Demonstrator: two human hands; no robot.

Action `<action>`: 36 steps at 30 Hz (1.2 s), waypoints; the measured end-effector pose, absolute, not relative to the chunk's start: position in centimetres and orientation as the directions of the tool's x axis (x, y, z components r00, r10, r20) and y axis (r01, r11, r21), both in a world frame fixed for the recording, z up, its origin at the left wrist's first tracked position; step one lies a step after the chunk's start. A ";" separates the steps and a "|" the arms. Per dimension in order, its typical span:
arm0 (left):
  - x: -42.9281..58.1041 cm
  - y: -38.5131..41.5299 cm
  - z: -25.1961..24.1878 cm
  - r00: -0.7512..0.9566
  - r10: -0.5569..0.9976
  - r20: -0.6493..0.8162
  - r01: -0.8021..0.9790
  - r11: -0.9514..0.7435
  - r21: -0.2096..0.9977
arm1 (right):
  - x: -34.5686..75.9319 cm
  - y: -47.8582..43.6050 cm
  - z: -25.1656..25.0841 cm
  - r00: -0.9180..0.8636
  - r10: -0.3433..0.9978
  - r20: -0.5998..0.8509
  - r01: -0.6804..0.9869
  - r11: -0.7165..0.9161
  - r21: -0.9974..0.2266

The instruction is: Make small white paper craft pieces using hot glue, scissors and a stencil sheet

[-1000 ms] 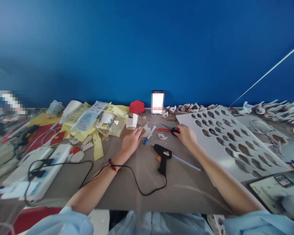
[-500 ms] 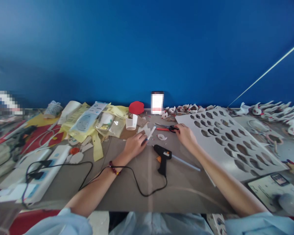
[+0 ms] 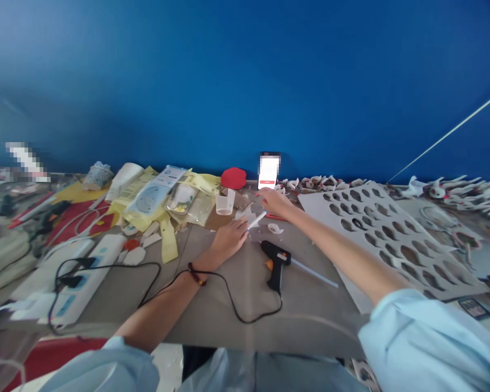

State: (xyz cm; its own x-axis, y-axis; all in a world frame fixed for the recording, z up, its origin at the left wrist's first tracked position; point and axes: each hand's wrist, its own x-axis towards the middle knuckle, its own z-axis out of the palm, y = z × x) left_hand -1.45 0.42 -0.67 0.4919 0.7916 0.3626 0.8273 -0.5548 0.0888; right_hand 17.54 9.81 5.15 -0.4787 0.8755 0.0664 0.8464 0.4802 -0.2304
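My left hand (image 3: 230,239) rests on the grey table (image 3: 212,294), closed around a white pen (image 3: 256,220) whose tip points up and right. A beaded bracelet sits on that wrist. My right hand (image 3: 276,202) reaches left across the table with its fingers stretched out and nothing visible in it, just above the red scissors (image 3: 276,217). Paper scraps (image 3: 243,211) lie between the two hands. A small white cutout (image 3: 275,228) lies right of the pen. The black glue gun (image 3: 274,262) lies in front of both hands, its cord looping left.
A big white sheet with many holes cut out (image 3: 392,239) lies at the right. At the back stand a phone (image 3: 268,170), a red round thing (image 3: 233,177) and a plastic cup (image 3: 224,202). Yellow packets (image 3: 163,201) and a power strip (image 3: 77,277) fill the left.
My left hand picked up the pen and lifted its tip. My right hand left the scissors and moved left and further back. The view shifted slightly left.
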 end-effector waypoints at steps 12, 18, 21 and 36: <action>-1.9 1.0 -1.1 0.445 0.805 0.392 0.866 -0.499 0.041 | 13.1 14.4 3.8 -0.432 0.900 0.063 0.898 0.435 -0.059; -1.8 0.8 -0.6 0.421 0.834 0.357 0.877 -0.475 0.075 | 13.6 14.4 3.7 -0.389 0.917 0.093 0.915 0.396 -0.076; -1.6 0.6 -0.2 0.395 0.851 0.347 0.886 -0.452 0.100 | 14.7 13.6 4.0 -0.344 0.930 0.128 0.925 0.359 -0.126; -0.5 -0.6 1.9 0.281 0.882 0.379 0.284 -0.453 0.845 | 19.2 0.0 5.1 -0.452 0.860 -0.235 0.093 -0.217 -0.972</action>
